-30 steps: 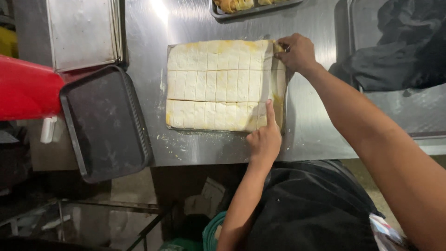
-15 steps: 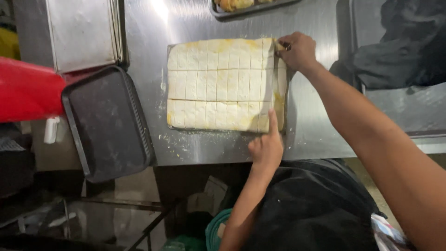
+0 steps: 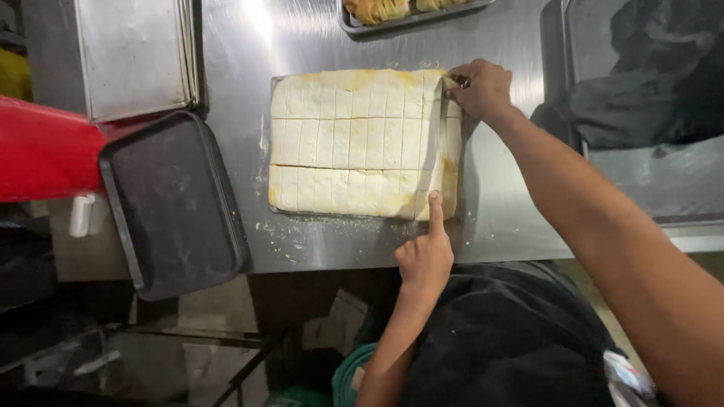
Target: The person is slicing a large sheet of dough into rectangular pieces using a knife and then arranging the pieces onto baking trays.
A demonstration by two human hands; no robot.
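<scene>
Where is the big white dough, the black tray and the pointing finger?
dough slab [image 3: 354, 143], head view, middle of its scored top.
black tray [image 3: 172, 202], head view, its flat bottom.
left hand [image 3: 426, 260], head view, the knuckles below the pointing finger.

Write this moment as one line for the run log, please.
left hand: index fingertip on dough slab near edge | right hand: grips knife at far corner | dark tray: left

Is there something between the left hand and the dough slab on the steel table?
Nothing visible. The left hand already touches the dough slab with its forefinger at the near edge; the right hand holds a blade at the far edge.
</scene>
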